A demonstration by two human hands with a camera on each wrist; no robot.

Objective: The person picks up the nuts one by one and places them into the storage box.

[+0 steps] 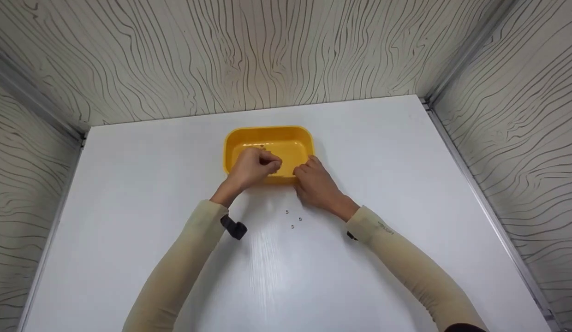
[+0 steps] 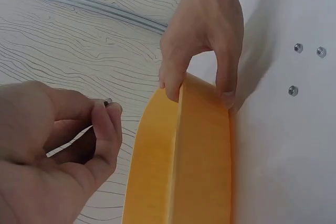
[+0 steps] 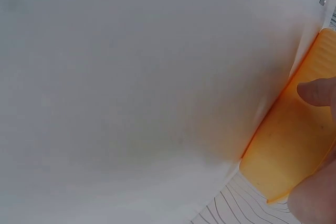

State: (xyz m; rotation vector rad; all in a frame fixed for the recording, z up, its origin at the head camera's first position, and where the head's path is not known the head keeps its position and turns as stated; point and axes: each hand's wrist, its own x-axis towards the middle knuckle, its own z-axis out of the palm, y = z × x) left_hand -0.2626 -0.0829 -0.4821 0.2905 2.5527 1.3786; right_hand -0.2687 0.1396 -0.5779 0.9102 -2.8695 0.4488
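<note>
My left hand (image 1: 254,167) is over the yellow plastic container (image 1: 269,181), fingers bent. In the left wrist view, its thumb and fingertips pinch a small metal nut (image 2: 108,102), mostly covered by the fingers. At the container's near right corner, my right hand (image 1: 317,185) grips the wall, with the thumb outside and fingers over the rim. A few tiny pieces (image 1: 262,146) lie on the container's floor near its back wall, partly hidden by the left hand. Three metal nuts (image 2: 293,91) lie apart on the white table, on the near side of the container.
The white table (image 1: 143,193) carries the container toward its back edge. Wood-grain patterned panels (image 1: 249,55) rise behind and at both sides, with metal rails (image 1: 475,168) along the side edges. A black wrist strap device (image 1: 234,228) sits on the left sleeve.
</note>
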